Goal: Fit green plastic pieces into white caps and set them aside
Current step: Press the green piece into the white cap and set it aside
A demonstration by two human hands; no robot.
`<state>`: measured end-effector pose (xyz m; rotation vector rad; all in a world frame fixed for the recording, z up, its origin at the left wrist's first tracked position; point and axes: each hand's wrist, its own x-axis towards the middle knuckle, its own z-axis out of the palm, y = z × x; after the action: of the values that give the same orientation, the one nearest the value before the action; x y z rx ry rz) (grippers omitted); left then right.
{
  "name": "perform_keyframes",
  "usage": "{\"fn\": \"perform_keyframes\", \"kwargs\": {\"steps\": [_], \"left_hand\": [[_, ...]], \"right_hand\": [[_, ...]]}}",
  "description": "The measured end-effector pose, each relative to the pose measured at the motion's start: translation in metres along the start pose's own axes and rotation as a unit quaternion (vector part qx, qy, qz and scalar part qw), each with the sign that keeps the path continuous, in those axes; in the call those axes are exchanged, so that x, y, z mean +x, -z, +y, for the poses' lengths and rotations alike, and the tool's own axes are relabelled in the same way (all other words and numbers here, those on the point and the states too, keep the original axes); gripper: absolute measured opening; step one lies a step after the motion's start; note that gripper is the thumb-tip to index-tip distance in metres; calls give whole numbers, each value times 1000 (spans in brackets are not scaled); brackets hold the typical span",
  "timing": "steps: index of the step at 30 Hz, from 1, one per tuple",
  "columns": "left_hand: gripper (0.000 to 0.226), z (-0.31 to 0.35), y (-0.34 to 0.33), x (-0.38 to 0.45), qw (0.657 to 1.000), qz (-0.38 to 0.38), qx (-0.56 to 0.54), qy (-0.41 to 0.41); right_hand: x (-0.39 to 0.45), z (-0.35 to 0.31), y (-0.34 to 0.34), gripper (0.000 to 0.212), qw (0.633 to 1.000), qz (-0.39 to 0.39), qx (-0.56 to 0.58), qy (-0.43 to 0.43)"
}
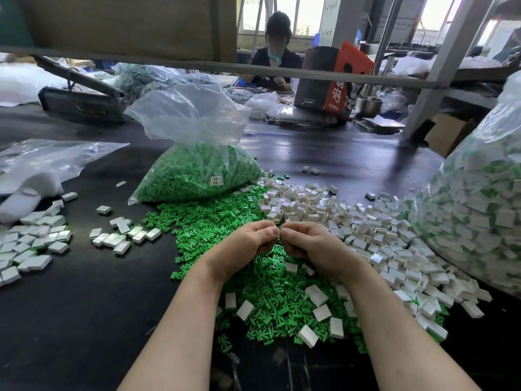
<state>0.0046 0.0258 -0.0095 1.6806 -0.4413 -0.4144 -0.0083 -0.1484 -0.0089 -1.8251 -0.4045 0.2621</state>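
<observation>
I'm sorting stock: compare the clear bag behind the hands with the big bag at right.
The clear plastic bag of green pieces holds only green; the large clear bag at the right edge holds mostly white caps showing green. The first gapes open on top and is smaller. Both rest on the dark table.

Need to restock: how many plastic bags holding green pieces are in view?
2: an open bag of loose green pieces behind the hands, and a big bag of filled caps at right. Others may be hidden.
</observation>
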Motion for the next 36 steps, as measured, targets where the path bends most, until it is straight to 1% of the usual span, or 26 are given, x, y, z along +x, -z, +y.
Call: {"fn": "perform_keyframes", "kwargs": {"steps": [7, 12, 16, 20, 22, 28, 34, 36], "left_hand": [[22, 0, 2, -2, 1000, -14, 6, 5], [24, -1, 4, -2, 1000, -17, 26, -1], [24, -1, 3, -2, 1000, -21, 20, 2], [23, -1, 4, -3, 999, -16, 33, 4], [28, -1, 4, -3, 999, -12, 42, 1], [32, -4, 5, -2, 998, 7, 56, 1], [19, -4, 5, 0, 1000, 21, 17, 3], [21, -5, 6, 1, 999, 26, 22, -3]], "right_hand": [[-2, -3, 1, 22, 1000, -19, 8, -14], [-3, -6, 1, 26, 1000, -17, -18, -15], [-3, -8, -2, 30, 999, -13, -34, -15], [-4, -11, -3, 31, 999, -8, -38, -15], [-4, -11, -4, 31, 999, 0, -37, -12], [-2, -10, -6, 26, 997, 11, -78, -2], [-1, -8, -7, 26, 999, 22, -40, 11], [-2, -8, -7, 27, 999, 27, -23, 17]]}}
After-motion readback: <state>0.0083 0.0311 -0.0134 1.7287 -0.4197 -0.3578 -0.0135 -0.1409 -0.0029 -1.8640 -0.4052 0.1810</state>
